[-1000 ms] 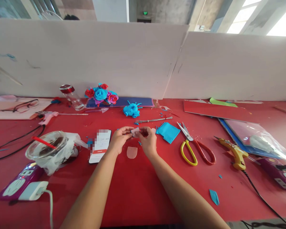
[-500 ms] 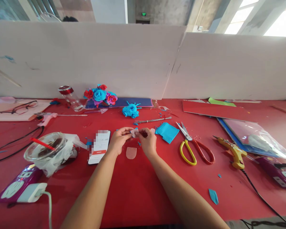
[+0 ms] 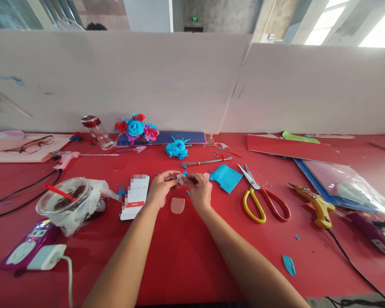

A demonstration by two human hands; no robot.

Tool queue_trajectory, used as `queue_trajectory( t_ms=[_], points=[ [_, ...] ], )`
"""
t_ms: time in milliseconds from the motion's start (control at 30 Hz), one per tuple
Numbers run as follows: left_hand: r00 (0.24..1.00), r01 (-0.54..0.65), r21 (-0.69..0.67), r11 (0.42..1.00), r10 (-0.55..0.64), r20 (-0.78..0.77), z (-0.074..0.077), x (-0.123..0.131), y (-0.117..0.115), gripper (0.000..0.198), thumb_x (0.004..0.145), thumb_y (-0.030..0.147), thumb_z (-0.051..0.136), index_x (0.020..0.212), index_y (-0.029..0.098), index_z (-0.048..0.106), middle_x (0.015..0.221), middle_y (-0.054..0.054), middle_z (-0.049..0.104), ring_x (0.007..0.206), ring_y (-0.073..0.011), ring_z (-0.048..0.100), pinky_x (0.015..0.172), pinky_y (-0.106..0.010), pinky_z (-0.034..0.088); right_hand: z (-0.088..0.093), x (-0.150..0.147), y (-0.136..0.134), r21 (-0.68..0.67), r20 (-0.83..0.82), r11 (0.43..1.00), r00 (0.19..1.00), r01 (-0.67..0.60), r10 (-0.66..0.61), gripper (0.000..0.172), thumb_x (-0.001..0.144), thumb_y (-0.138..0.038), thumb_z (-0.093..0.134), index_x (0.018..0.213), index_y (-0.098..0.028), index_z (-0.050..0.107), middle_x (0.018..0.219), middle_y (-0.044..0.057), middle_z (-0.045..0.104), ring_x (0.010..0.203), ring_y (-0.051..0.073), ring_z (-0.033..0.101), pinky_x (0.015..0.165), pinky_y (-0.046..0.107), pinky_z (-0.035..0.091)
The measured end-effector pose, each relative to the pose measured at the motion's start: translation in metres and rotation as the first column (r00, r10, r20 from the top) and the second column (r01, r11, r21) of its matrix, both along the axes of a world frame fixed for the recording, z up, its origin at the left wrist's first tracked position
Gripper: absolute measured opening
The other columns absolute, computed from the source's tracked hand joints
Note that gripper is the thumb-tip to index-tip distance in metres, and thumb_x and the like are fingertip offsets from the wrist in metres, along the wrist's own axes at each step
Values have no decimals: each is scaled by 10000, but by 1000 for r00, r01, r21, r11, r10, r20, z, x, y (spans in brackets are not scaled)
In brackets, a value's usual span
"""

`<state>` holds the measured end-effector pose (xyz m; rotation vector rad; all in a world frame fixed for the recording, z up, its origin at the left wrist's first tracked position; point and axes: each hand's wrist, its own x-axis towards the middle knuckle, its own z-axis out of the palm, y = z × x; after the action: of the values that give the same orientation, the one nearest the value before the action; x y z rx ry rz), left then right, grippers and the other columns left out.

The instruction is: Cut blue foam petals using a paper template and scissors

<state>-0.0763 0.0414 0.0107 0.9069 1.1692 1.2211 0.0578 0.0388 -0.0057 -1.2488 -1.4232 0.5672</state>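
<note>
My left hand point(image 3: 161, 188) and my right hand point(image 3: 199, 191) meet above the middle of the red table point(image 3: 186, 252). Both pinch one small pale pink paper petal point(image 3: 181, 178) between their fingertips. A second pink petal point(image 3: 177, 205) lies flat on the table just below the hands. Another pink scrap point(image 3: 206, 175) shows behind my right hand. A folded stack of blue paper point(image 3: 226, 177) lies right of my right hand. A phone point(image 3: 135, 196) lies left of my left hand.
Yellow-and-red scissors point(image 3: 259, 199) and a yellow glue gun point(image 3: 314, 205) lie to the right. A bagged plastic cup point(image 3: 66, 199) and a power strip point(image 3: 28, 250) sit at left. Paper flowers point(image 3: 136, 127), a blue flower point(image 3: 177, 148) and a glass bottle point(image 3: 96, 130) stand at the back.
My fingertips have closed tighter on the pink petal, which now shows smaller between them. The hands stay in the same place.
</note>
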Motion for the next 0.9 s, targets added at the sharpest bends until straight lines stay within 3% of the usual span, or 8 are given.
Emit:
queue_trajectory(
  t_ms=[333,567,667,800,900],
  points=[
    [998,-19,-46,999,22,59,2,1,-1,363,541,255,794,884,170,709,866,-65,723,783,-165,644,667,-258,463,-8,6,1,3,115,999,993,32,-32,156,852,-321,557,768,-241,661,764,14,667,708,176,565,650,275,412],
    [986,25,-77,997,-12,165,0,-2,1,310,564,244,788,855,164,714,813,-48,712,708,-115,624,646,-219,443,-6,9,-3,190,340,981,940,-48,-20,201,915,-239,447,817,-231,623,862,52,639,840,202,547,773,311,391],
    [991,-9,-62,998,17,132,0,-4,2,307,552,235,786,843,165,718,797,-42,707,707,-118,617,634,-219,440,-3,4,-4,110,207,994,978,11,-33,155,923,-262,407,871,-219,547,837,46,621,754,185,537,680,291,395],
    [994,-96,-4,995,95,-55,-2,-4,3,285,561,239,757,837,178,719,768,-31,702,654,-127,597,603,-238,424,-4,9,4,-56,-23,991,992,121,-122,107,877,-320,442,841,-229,485,767,6,590,669,159,523,604,264,389],
    [978,-90,57,994,99,-181,-2,-5,2,247,612,266,718,846,188,719,763,-23,694,654,-132,586,599,-242,414,-8,23,17,-278,-68,958,993,70,-92,104,785,-317,530,771,-222,491,629,-24,566,566,155,519,535,258,374]
  ],
)
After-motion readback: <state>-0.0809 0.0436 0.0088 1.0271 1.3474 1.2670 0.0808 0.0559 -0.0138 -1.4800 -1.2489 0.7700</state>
